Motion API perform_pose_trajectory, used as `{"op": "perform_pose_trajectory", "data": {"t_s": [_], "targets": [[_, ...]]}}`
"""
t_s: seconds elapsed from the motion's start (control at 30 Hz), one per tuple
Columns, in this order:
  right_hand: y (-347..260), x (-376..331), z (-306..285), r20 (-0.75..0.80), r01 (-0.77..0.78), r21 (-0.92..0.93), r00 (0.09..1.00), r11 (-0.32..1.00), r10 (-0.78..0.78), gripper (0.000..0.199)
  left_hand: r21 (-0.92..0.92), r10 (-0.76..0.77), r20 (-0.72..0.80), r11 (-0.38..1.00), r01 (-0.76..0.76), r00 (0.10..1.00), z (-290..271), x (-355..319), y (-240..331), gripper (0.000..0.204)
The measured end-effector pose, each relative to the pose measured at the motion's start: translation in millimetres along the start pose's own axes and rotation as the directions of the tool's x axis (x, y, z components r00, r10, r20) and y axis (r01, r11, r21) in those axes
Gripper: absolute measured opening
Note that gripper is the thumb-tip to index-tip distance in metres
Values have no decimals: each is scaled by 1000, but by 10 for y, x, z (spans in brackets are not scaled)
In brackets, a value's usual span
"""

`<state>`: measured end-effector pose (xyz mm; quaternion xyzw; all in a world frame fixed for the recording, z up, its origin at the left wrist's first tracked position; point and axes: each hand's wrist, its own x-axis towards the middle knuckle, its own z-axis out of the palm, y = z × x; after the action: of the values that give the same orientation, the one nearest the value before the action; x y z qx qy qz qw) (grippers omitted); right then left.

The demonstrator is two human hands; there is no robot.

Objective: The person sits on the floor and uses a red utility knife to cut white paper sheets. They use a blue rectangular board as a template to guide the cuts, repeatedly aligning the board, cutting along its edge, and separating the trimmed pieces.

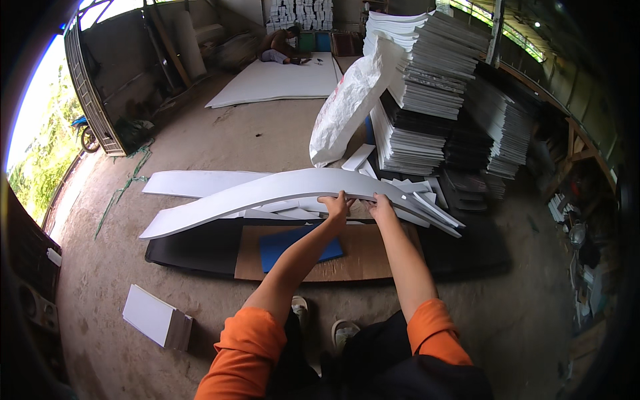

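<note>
A long white foam strip (267, 192) arches across in front of me, its left end drooping low over a black mat (193, 248). My left hand (335, 205) grips its near edge around the middle, thumb and fingers closed on it. A short way to the right, my right hand (381, 207) is closed on the same edge. Beneath my arms a blue sheet (293, 244) rests on a brown cardboard piece (380, 252), which lies on the mat. Behind the held strip is another white strip (200, 181), and loose white offcuts (433, 200) are heaped toward the right.
A stack of white blocks or sheets (150, 313) stands on the floor at lower left. Tall piles of sheets (433, 60) rise at back right beside a white sack (350, 100). Farther off, a person (279, 48) sits on a large white sheet (273, 83).
</note>
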<state>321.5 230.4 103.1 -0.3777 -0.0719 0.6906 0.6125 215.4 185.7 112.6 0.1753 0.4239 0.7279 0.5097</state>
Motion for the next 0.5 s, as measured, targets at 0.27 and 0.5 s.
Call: {"op": "perform_pose_trajectory", "data": {"t_s": [0.27,0.5], "targets": [[-720,138,-494,-40,176,-176,982,969,-185,28,-288,-333,-351,928,238,875,54,341,83,71],[-1451,62,-726,38,362,-66,932,930,-360,39,-267,-236,-309,951,154,921,-137,733,-99,39]]}}
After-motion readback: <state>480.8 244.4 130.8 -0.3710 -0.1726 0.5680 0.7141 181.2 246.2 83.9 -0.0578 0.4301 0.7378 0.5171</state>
